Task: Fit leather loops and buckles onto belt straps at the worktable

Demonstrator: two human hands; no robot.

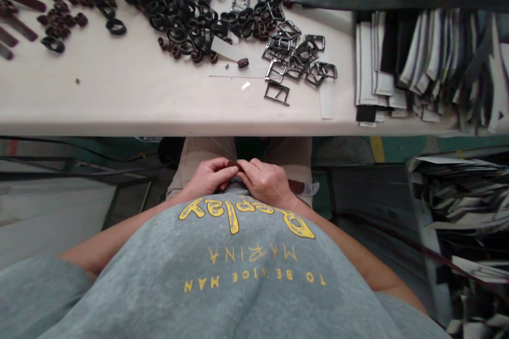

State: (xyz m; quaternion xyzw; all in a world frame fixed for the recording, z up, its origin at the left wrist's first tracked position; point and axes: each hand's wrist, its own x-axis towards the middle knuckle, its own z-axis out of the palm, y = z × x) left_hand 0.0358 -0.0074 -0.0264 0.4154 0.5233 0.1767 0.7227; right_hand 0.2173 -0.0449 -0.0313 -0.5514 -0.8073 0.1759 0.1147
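Note:
Close to my waist, just off the table's front edge, my two hands meet at the fingertips. My left hand (211, 175) is closed, its thumb and forefinger pinching a small dark brown leather piece (232, 163). From the other side my right hand (265, 179) is closed on the same piece, its fingers bent over it. Most of the piece is hidden by the fingers, so its full shape cannot be made out. A brown strap (296, 186) shows beside my right wrist; whether it joins the held piece is hidden.
On the white table (139, 100) lie a heap of black belt loops (186, 5), brown loops (59, 18) and metal buckles (296, 53). Stacked belt straps (382, 63) fill the right side, with one black strap (397, 0) across them. A bin of strips (465, 196) stands lower right.

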